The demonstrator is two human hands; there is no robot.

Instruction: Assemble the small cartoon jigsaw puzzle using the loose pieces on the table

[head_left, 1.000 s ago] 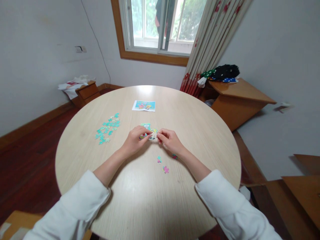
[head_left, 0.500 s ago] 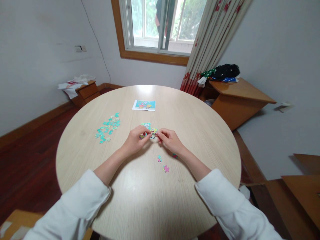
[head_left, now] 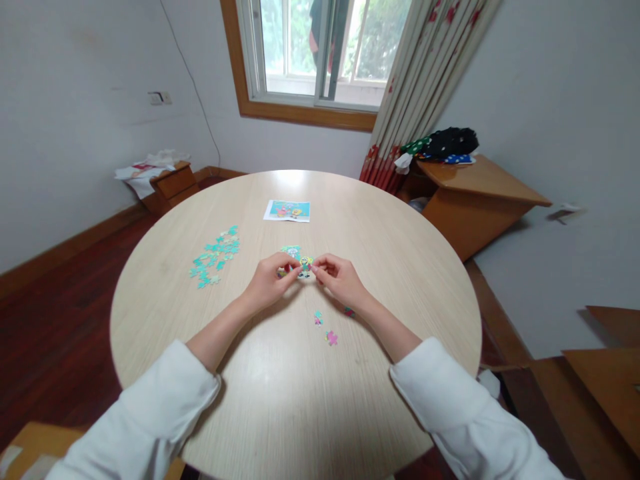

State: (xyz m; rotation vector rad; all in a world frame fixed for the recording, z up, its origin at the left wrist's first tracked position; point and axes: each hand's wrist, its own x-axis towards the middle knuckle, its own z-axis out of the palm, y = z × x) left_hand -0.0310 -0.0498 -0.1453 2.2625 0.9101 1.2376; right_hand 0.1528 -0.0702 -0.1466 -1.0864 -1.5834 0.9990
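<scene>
Between the fingertips of my left hand point(head_left: 267, 280) and my right hand point(head_left: 343, 277) is a small puzzle piece point(head_left: 305, 265) with teal and pink on it. Both hands are closed in a pinch at its two sides. Behind and under it lies a patch of colourful puzzle pieces point(head_left: 291, 251), partly covered by my left fingers. Nearer to me on the table rest a teal-and-pink piece point(head_left: 319, 319) and a pink piece point(head_left: 332, 338). Another piece point(head_left: 349, 311) shows in part beside my right wrist.
Several teal puzzle pieces point(head_left: 217, 255) are spread out on the left of the round table point(head_left: 270, 400). A printed picture card point(head_left: 287, 211) lies beyond my hands. Small wooden cabinets stand past the table, one topped with clothes point(head_left: 447, 143).
The piece between my fingertips has turned: its darker, greyish look has given way to a teal and pink face. My hands stay almost in place.
</scene>
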